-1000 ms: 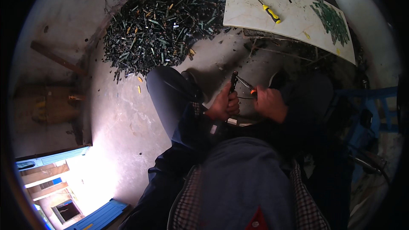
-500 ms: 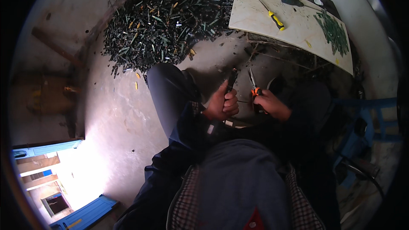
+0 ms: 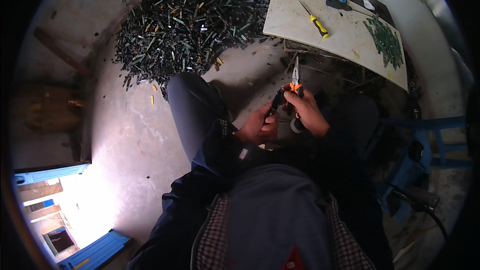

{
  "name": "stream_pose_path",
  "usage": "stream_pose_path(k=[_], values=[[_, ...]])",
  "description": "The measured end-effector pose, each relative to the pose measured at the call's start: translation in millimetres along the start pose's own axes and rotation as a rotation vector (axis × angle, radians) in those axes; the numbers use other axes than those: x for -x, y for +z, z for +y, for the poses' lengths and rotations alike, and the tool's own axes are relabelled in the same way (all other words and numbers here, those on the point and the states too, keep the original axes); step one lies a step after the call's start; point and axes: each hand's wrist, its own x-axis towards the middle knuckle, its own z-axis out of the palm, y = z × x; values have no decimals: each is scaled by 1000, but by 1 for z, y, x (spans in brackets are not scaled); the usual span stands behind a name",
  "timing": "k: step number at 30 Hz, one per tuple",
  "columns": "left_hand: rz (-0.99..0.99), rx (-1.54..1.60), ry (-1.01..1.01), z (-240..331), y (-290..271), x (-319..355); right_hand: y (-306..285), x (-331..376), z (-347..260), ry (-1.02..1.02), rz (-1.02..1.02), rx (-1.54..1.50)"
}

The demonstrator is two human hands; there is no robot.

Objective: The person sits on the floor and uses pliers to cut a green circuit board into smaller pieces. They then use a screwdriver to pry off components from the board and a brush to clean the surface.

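My left hand (image 3: 257,127) is closed around a dark, elongated piece (image 3: 277,101) that sticks up past the thumb. What kind of part it is I cannot make out. Close on its right, my right hand (image 3: 311,113) grips needle-nose pliers (image 3: 296,81) with orange and black handles. Their metal jaws point away from me, beyond the dark piece. The fingers of my right hand are at the far end of that piece and seem to touch it. Both hands are between my knees.
A large heap of dark strips (image 3: 185,25) covers the floor ahead. On the pale board (image 3: 300,20) at far right lie a yellow-and-black screwdriver (image 3: 317,26), a dark-handled tool (image 3: 339,4) and green strips (image 3: 384,42). A blue chair (image 3: 415,162) stands at right.
My right hand has moved left against the dark piece, and the pliers have swung upright. The left hand keeps its grip. The view has shifted slightly.
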Motion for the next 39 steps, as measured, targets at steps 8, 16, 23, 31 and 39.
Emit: stream_pose_path(k=[8,16,23,31,39], values=[[160,-65,-28,-4,11,-1,3,5,2,-80,-18,21],[227,-233,90,-5,4,-3,6,4,12,-3,47,-17],[261,-178,200,1,-1,-2,-18,10,21,317,-82,-707],[304,-200,255,0,-1,-6,-22,32,19,260,-266,-538],[387,-257,280,-1,-9,-7,-12,47,-1,346,-357,122]])
